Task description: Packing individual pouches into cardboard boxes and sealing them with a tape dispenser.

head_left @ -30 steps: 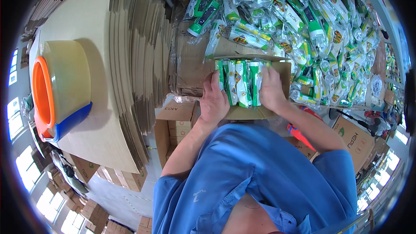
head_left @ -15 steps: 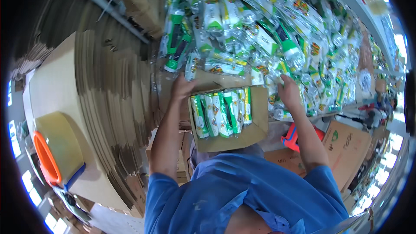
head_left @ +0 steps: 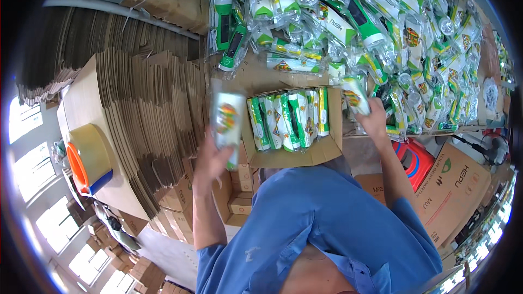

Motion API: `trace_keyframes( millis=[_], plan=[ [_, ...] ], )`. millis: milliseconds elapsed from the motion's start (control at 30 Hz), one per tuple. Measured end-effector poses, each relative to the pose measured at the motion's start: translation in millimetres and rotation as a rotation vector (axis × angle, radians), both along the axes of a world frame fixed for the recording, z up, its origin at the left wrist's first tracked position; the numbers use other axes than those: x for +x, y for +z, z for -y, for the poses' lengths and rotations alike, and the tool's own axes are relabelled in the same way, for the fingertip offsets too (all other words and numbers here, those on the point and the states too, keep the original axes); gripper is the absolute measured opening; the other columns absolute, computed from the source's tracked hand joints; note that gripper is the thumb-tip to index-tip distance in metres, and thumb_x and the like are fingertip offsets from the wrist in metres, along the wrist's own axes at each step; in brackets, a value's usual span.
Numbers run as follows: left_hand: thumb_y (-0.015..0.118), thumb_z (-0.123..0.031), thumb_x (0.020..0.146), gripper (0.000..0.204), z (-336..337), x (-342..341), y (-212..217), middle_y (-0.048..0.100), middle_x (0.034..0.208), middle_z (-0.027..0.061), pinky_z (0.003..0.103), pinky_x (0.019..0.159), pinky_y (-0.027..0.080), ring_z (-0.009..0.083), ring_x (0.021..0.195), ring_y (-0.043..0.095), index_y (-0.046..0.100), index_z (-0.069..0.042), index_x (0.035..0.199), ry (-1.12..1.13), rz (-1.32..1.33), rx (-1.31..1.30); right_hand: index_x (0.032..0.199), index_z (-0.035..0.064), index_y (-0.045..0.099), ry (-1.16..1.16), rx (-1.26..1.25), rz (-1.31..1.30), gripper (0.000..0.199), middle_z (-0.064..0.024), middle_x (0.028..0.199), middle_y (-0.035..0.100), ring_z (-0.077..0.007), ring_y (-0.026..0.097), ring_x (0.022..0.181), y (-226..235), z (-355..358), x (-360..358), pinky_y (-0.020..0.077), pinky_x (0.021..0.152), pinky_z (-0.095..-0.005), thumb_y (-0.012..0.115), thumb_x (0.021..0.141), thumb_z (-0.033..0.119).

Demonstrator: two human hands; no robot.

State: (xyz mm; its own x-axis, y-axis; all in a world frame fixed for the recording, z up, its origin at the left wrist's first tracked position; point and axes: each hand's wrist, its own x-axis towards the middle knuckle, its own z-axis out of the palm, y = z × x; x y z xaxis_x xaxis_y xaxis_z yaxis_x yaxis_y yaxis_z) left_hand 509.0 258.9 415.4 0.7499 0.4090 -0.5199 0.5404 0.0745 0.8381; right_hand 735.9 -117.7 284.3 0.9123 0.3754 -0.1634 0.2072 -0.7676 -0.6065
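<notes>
My left hand (head_left: pixel 210 158), smeared by motion, is closed round a bagged white-and-green flashlight (head_left: pixel 227 117). It holds this upright just left of the open carton (head_left: pixel 321 153). On the carton's other side, my right hand (head_left: pixel 373 121) grips a second bagged flashlight (head_left: pixel 354 96) near its lower end, tilted over the right rim. A row of bagged green-and-white flashlights (head_left: pixel 287 121) stands packed inside the carton, with bare cardboard showing at its near side. Beyond, a large heap of similar bagged flashlights (head_left: pixel 376 16) covers the table.
Flattened cardboard sheets (head_left: pixel 141 114) are stacked at my left, with a yellow tub (head_left: pixel 97 152) with an orange rim beside them. At right, below the table edge, are a red-and-blue object (head_left: pixel 409 164) and a large printed carton (head_left: pixel 455 188). Small boxes (head_left: pixel 239 202) sit below.
Both hands have come back from the heap's near edge, each with a flashlight now plainly in it. My left hand has moved down and left. The view has shifted slightly.
</notes>
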Motion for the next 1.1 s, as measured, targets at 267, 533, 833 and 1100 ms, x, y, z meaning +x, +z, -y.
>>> trace_keyframes(
  millis=[267, 533, 833, 1100],
  plan=[
    [0.055, -0.013, 0.082, 0.07, 184, 117, -105, 0.057, 0.111, 0.0367, 0.047, 0.094, 0.047, 0.0488, 0.104, 0.059, 0.019, 0.008, 0.138, -0.372, -0.375, 0.07, 0.123, 0.0007, 0.051, -0.291, 0.705, -0.801, 0.049, -0.0084, 0.103, 0.064, -0.0153, 0.061, 0.092, -4, -11, -62, 0.049, 0.083, -0.0326, 0.064, 0.075, 0.001],
    [0.067, -0.023, 0.083, 0.054, 202, 116, -122, 0.06, 0.105, 0.035, 0.05, 0.087, 0.052, 0.048, 0.106, 0.06, 0.045, 0.015, 0.115, -0.531, -0.42, 0.168, 0.122, -0.002, 0.047, -0.218, 0.468, -0.529, 0.045, -0.0147, 0.103, 0.064, -0.0193, 0.061, 0.091, 37, 37, -60, 0.0489, 0.081, -0.0344, 0.064, 0.084, 0.014],
    [0.06, -0.022, 0.082, 0.031, 177, 87, -122, 0.067, 0.109, 0.0146, 0.042, 0.083, 0.054, 0.0287, 0.097, 0.064, 0.065, -0.003, 0.106, -1.104, 0.025, 0.717, 0.139, -0.0115, 0.026, 0.389, -0.345, -0.497, 0.071, -0.0325, 0.103, 0.064, -0.0401, 0.067, 0.093, 130, -104, -46, 0.0543, 0.075, -0.0473, 0.058, 0.086, 0.022],
    [0.059, -0.009, 0.075, 0.03, 126, 54, -70, 0.065, 0.105, 0.0196, 0.042, 0.092, 0.048, 0.0316, 0.106, 0.061, 0.066, 0.004, 0.101, -1.082, 0.125, 0.74, 0.141, -0.0233, 0.006, 0.512, -0.674, -0.423, 0.086, -0.0276, 0.107, 0.064, -0.0389, 0.067, 0.092, 65, -145, -60, 0.0538, 0.084, -0.0415, 0.057, 0.088, 0.022]
  ],
)
